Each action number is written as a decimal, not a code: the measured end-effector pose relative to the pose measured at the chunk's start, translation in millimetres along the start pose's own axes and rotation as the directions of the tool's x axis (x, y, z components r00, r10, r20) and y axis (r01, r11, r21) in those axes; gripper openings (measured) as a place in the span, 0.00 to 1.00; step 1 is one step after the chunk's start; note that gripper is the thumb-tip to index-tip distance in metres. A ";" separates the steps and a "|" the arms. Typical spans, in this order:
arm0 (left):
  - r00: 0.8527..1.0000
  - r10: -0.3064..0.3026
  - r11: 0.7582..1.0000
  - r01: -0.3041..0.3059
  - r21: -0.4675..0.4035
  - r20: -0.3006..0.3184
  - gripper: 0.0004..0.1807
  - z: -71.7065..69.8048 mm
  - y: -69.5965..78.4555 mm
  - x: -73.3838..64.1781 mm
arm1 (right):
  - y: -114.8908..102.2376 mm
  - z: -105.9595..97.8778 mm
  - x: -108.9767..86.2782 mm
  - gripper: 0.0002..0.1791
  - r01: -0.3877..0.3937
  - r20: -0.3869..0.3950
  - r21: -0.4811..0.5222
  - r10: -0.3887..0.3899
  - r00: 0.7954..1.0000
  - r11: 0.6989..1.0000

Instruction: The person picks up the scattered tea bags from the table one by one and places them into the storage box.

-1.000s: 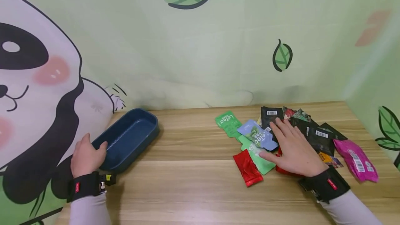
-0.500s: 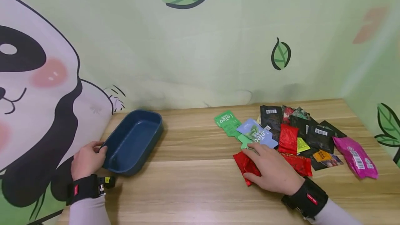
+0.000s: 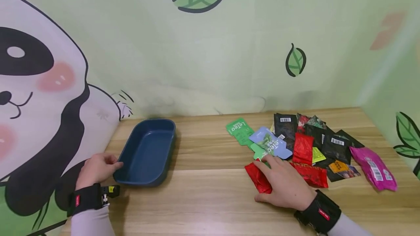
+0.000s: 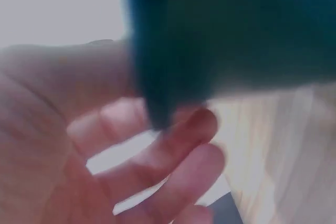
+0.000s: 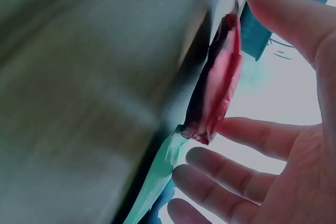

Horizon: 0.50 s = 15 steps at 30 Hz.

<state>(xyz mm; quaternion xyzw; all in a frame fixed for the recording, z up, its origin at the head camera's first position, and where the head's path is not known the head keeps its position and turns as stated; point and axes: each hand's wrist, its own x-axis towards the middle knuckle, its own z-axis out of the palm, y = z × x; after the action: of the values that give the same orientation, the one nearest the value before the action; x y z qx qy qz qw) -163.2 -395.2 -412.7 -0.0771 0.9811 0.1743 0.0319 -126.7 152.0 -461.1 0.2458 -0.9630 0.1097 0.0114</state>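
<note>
Red, shiny pkt [image 3: 259, 179] is lying on table [image 3: 197, 203] at front-left of sachet pile [image 3: 303, 148], prob. foil or film. My R hand [image 3: 283, 185] is arching over it, fingers and thumb spread, nothing pinched. L hand [image 3: 96, 170] is pinching near-left corner of blue tray [image 3: 147, 156], thumb at rim, fingers curling outside.

Handling (by eye): pkt is looking v. light, soft, bit slippery; contents unknown. Best hold approx. mid-length, thumb one long edge, fingers opp.; end seams prob. flimsier. Tray is seeming stiff, smooth; rim = obvious grip.

Views: head is showing whole spread, incl. magenta bag [image 3: 374, 168] far R, but R hand is hiding part of pkt. R wrist is showing palm side: thumb tip standing clear, index tip touching pkt end or nearly so, green sachet [image 5: 157, 174] just beside. L wrist is blurring, yet showing finger undersides head is missing.
</note>
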 end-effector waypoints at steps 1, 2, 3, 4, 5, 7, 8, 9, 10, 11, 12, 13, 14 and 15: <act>0.999 0.027 1.000 -0.027 -0.001 0.033 0.15 -0.2 2.3 -0.2 | 0.0 0.1 -0.3 0.53 0.002 0.005 -0.004 -0.002 1.000 1.000; 0.997 0.057 0.998 -0.057 -0.004 0.060 0.15 0.0 4.6 -0.1 | 0.0 0.0 -0.6 0.52 0.006 0.010 -0.003 -0.006 1.000 1.000; 0.993 0.088 0.996 -0.087 -0.013 0.082 0.16 0.7 7.2 -0.4 | 0.1 -0.1 -0.9 0.51 0.014 0.012 -0.005 -0.014 1.000 1.000; 0.987 0.128 0.992 -0.126 -0.024 0.098 0.16 1.5 9.8 -0.4 | 0.0 -0.2 -1.3 0.50 0.025 0.012 -0.006 -0.025 1.000 1.000; 0.981 0.156 0.988 -0.153 -0.033 0.113 0.16 2.7 12.5 -0.2 | 0.1 -0.3 -1.5 0.49 0.035 0.011 -0.007 -0.035 0.999 0.999; 0.970 0.202 0.979 -0.195 -0.065 0.135 0.16 4.7 19.0 -0.5 | 0.2 -1.1 -2.0 0.45 0.056 0.005 -0.008 -0.056 0.998 0.998; 0.965 0.220 0.975 -0.210 -0.078 0.144 0.16 6.2 22.3 -0.4 | 0.5 -1.3 -2.0 0.44 0.062 0.002 -0.007 -0.062 0.998 0.998; 0.958 0.241 0.969 -0.229 -0.091 0.155 0.16 7.6 25.7 -0.3 | 0.6 -1.7 -2.0 0.43 0.065 -0.002 -0.007 -0.065 0.998 0.998; 0.953 0.255 0.966 -0.241 -0.097 0.166 0.16 8.8 29.3 0.1 | 0.6 -2.1 -2.0 0.43 0.064 -0.002 -0.003 -0.064 0.998 0.998; 0.949 0.261 0.964 -0.246 -0.100 0.179 0.17 10.1 33.1 0.4 | 0.7 -2.5 -1.9 0.42 0.060 0.001 0.001 -0.060 0.998 0.998; 0.945 0.266 0.963 -0.250 -0.103 0.193 0.17 11.2 37.4 0.3 | 0.6 -3.0 -1.9 0.42 0.056 0.005 0.006 -0.056 0.998 0.998; 0.939 0.275 0.960 -0.258 -0.107 0.206 0.18 12.6 41.5 0.4 | 0.6 -3.3 -1.9 0.41 0.051 0.010 0.009 -0.051 0.999 0.999; 0.933 0.286 0.957 -0.269 -0.105 0.218 0.18 14.0 45.7 0.7 | 0.5 -3.6 -2.0 0.41 0.044 0.017 0.017 -0.045 0.999 0.999; 0.926 0.299 0.953 -0.281 -0.110 0.231 0.19 15.4 50.3 0.9 | 0.2 -4.0 -2.2 0.41 0.040 0.022 0.024 -0.040 0.999 0.999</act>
<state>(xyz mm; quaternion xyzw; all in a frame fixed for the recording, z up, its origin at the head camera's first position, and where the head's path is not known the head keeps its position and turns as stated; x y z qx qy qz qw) -171.7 -343.3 -410.3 0.0899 0.9630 0.2217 0.1238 -125.0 154.2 -457.4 0.2664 -0.9566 0.1182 -0.0003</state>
